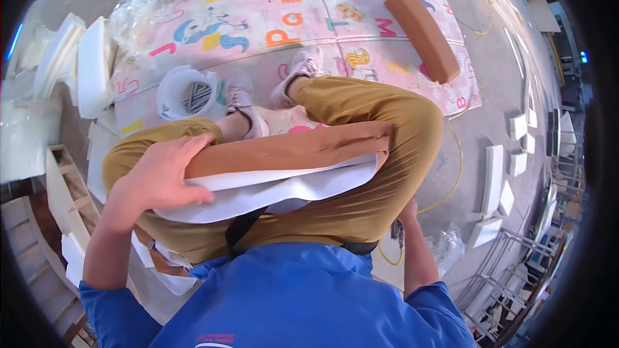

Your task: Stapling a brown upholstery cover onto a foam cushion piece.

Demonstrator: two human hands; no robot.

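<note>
Across my thighs lies a long brown upholstered piece [290,148], its white backing cloth [277,196] loose along the near side. My left hand [161,174] grips its left end, the thumb over the white cloth and the fingers along the brown far edge. Beside my right thigh my right hand [409,210] hangs low, its fingers hidden behind the leg. A grey metal tool [396,235], only partly visible, is close to that wrist, near a yellow hose [459,174]. A dark strap [240,231] hangs over my lap.
On the printed mat [258,9] are a finished-looking brown pad [425,38] and a white bucket [187,93] holding grey metal strips. White foam blocks [97,67] and clear plastic wrap [145,9] lie left. Several white pieces [493,177] and a metal rack [509,261] stand right.
</note>
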